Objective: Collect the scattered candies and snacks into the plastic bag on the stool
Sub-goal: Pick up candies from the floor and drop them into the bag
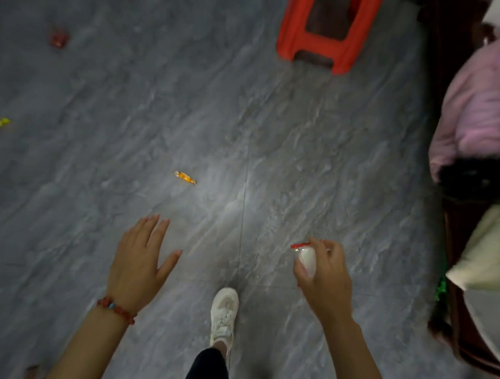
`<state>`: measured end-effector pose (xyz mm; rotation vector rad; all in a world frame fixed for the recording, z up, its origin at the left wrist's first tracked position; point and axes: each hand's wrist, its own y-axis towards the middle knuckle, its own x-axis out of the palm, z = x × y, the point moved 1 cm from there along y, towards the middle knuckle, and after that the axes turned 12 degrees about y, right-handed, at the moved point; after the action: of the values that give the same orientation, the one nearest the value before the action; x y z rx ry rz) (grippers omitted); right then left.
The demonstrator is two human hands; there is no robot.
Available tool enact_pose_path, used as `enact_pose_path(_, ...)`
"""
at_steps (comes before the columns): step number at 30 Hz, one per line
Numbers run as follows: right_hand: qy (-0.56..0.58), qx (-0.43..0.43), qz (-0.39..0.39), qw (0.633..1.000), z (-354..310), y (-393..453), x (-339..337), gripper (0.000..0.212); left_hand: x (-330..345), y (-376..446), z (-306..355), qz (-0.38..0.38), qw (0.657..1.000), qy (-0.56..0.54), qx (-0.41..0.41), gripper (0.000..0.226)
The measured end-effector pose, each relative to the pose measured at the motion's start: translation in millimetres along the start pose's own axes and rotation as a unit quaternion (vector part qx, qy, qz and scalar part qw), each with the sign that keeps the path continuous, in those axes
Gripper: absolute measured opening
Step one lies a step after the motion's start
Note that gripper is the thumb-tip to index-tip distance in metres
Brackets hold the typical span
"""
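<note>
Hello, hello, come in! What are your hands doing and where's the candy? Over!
Right hand grips a white candy. Left hand open, empty. Orange candy on floor ahead. Red stool beyond; path clear.

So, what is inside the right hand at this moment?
The right hand grips a white snack packet with a red end. The fingers cover its far side, so any print on it, or a second sweet behind it, cannot be seen.

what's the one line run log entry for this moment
left hand: open, empty | right hand: holds white candy | orange candy: on floor, ahead of left hand | red stool: ahead, no bag visible
</note>
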<state>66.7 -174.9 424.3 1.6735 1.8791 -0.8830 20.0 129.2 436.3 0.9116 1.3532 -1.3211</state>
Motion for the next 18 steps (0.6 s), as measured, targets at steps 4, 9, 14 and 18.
enact_pose_path(4, 0.025, -0.039, 0.003, 0.999, -58.3, 45.0, -6.5, 0.043, -43.1, 31.5, -19.8, 0.017, 1.0, 0.002, -0.013, 0.074)
enact_pose_path(9, 0.002, -0.086, -0.031, 0.996, -100.8, 111.7, 2.5, 0.047, -60.7, 72.4, -34.6, 0.027, 0.998, -0.004, -0.052, 0.074)
enact_pose_path(14, 0.002, -0.122, -0.095, 0.988, -116.6, 188.0, 25.1, 0.047, -57.4, 115.2, -40.3, 0.009, 0.994, -0.021, -0.104, 0.073)
enact_pose_path(18, -0.016, -0.139, -0.13, 0.982, -122.8, 248.2, 51.5, 0.043, -36.5, 159.0, -46.7, 0.0, 0.99, -0.042, -0.135, 0.073)
